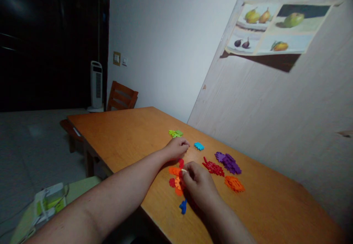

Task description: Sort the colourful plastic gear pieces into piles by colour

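Note:
My left hand [177, 149] rests over the table with its fingers curled shut; what it holds, if anything, is hidden. Nearer to me, my right hand [200, 185] pinches thumb against forefinger at the edge of a group of orange and red notched plastic discs [178, 181]. A pale sliver shows at those fingertips, too small to make out. One red disc [181, 163] lies between the two hands. Below the group sits a small blue plastic piece [183, 207]. Just past my left hand are green interlocking pieces [175, 133] and a light-blue stack [199, 146].
Right of my hands lie piles of red pieces [213, 167], purple pieces [228, 163] and orange pieces [234, 184] on the wooden table [124, 133]. Behind it are a chair [122, 96] and a wall. A green stool [79, 187] holding a white device stands at lower left.

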`<move>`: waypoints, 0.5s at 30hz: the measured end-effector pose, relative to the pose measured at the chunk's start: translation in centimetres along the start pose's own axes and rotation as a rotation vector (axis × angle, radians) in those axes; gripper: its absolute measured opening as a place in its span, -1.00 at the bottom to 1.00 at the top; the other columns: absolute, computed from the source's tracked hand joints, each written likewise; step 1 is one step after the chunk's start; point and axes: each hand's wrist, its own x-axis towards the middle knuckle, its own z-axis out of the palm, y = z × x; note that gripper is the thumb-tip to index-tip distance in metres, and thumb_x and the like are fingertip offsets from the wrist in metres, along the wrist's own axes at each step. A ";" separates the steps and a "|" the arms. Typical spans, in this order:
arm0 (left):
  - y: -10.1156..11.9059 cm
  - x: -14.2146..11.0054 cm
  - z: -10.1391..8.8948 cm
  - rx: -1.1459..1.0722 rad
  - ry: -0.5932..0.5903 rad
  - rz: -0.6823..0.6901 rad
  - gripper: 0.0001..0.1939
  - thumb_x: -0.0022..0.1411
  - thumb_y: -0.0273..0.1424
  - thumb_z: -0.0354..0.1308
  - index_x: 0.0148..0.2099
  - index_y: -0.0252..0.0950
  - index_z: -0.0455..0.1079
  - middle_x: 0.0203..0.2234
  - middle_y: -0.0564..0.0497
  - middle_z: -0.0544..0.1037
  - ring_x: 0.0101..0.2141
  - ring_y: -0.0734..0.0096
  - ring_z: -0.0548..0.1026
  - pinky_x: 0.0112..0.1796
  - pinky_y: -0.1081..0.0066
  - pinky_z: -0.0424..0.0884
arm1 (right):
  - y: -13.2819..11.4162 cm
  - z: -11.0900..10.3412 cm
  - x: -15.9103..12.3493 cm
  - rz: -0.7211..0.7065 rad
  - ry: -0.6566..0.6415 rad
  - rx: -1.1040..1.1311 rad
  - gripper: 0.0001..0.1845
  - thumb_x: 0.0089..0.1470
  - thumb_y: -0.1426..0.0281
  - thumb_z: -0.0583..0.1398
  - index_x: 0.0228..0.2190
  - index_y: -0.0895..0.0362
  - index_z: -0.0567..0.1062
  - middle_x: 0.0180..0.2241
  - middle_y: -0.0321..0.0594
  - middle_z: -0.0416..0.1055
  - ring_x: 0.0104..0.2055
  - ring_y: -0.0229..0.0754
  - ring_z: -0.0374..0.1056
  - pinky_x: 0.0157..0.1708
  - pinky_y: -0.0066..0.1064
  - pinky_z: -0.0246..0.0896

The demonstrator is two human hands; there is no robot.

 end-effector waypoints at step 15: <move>2.7 -2.7 1.1 -0.311 -0.422 -0.094 -0.78 0.01 -0.35 0.31 -0.29 -0.33 0.42 -0.52 0.10 0.48 -0.51 0.53 0.40 -0.45 0.52 0.28 | 4.4 0.2 1.9 0.169 0.244 0.372 -0.66 0.07 0.15 0.20 -0.27 0.17 0.50 -0.56 -0.35 0.36 -0.58 -0.27 0.17 -0.57 -0.45 0.05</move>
